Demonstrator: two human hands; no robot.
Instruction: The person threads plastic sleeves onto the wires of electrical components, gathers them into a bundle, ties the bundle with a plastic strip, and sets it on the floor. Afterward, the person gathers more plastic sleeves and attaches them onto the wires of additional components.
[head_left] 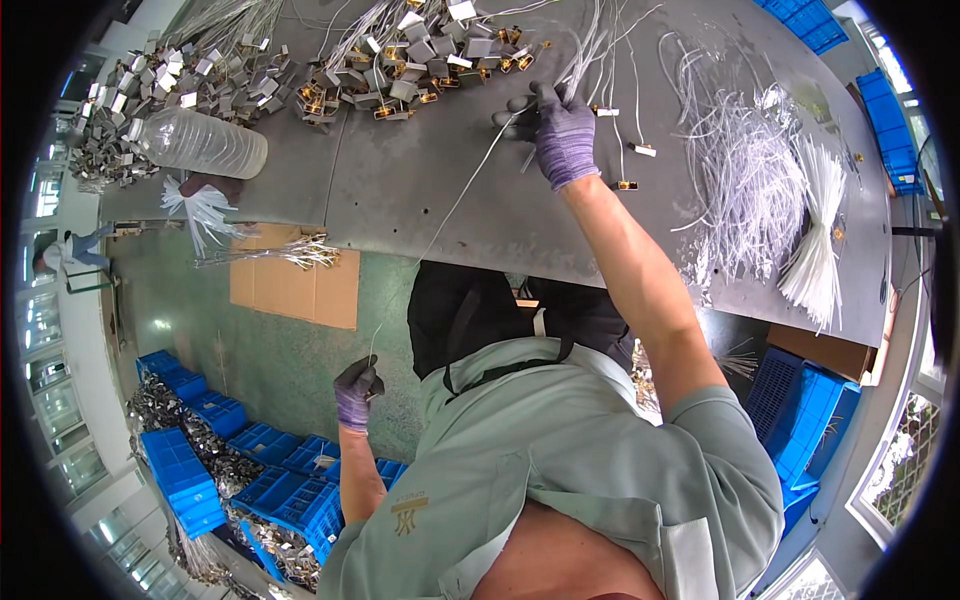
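Observation:
My left hand (pixel 358 392), in a purple and dark grey glove, is closed in a pinch, held low off the table's near side. From it a thin white wire (pixel 462 190) stretches up to my gloved right hand (pixel 562 130). My right hand is closed on that wire over the tabletop, close beside a bundle of white wires (pixel 590 55). Just right of it, small metal parts (pixel 642 150) hang on wire ends and lie on the table. Farther left is a heap of silver metal housings with gold-coloured pieces (pixel 410 65), with wires running out of it.
On the grey table (pixel 390 190), a clear plastic bottle (pixel 205 143) lies by another heap of metal parts (pixel 160 85). Loose white wires (pixel 735 180) and a tied white bundle (pixel 822 230) are at right. Blue crates (pixel 185 480) and cardboard (pixel 295 290) are on the floor.

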